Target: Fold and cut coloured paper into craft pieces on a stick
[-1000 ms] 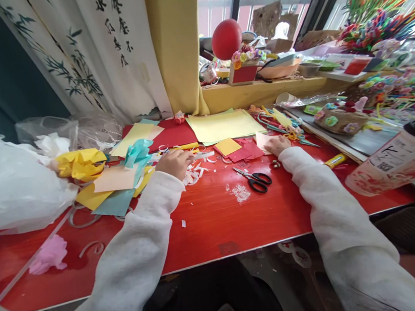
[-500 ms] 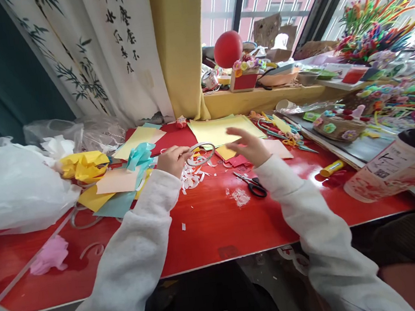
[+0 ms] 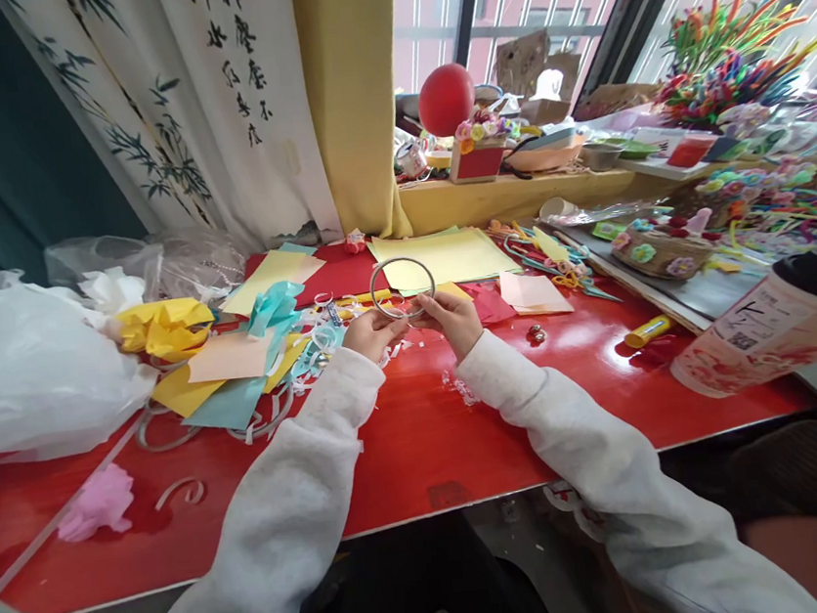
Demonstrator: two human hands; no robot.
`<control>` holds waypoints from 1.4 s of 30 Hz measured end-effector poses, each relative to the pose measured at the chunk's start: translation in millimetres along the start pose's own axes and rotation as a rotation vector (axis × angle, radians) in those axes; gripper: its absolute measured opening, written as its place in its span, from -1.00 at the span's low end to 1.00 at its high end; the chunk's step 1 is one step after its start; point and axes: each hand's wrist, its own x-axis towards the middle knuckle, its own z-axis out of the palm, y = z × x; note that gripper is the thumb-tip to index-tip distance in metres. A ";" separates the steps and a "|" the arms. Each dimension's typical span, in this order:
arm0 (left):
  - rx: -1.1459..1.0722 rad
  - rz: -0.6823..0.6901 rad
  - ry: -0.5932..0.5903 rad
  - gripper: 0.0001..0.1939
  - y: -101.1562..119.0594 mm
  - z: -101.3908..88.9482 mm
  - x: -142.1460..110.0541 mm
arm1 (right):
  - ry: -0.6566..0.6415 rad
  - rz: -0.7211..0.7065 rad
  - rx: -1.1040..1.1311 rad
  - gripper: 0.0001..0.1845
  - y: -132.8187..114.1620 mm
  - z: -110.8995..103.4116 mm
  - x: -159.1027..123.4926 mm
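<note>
A thin white paper ring [image 3: 399,262] stands upright above the red table [image 3: 409,444], held from below by both hands. My left hand [image 3: 374,332] pinches its lower left side and my right hand [image 3: 452,315] pinches its lower right side, fingers closed. White paper scraps [image 3: 462,389] lie on the table under and between my wrists. Curled white strips [image 3: 324,308] lie just left of my left hand. Both arms wear pale fleece sleeves.
Coloured paper sheets [image 3: 439,254] and a pink sheet [image 3: 534,294] lie behind the hands. Crumpled yellow paper [image 3: 160,325], a teal bow [image 3: 272,307] and a plastic bag [image 3: 24,370] sit left. A glue stick [image 3: 647,330] and paper cup [image 3: 779,323] lie right; craft clutter fills the sill.
My right hand left the pink sheet at the right and came across to the ring. Both hands now hold the ring upright. The scissors are hidden behind my right arm.
</note>
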 end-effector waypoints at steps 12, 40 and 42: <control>0.709 -0.541 -0.895 -0.76 -11.2 -40.5 -51.5 | 0.202 -0.106 -0.016 -0.71 -22.3 -26.0 3.0; 1.602 0.292 0.056 -0.57 -1.3 -45.5 16.6 | 0.201 -0.100 -0.132 -0.65 -38.1 -36.0 1.0; 1.585 0.303 0.042 -0.58 2.6 -34.6 24.6 | 0.196 -0.102 -0.157 -0.64 -37.0 -35.1 1.2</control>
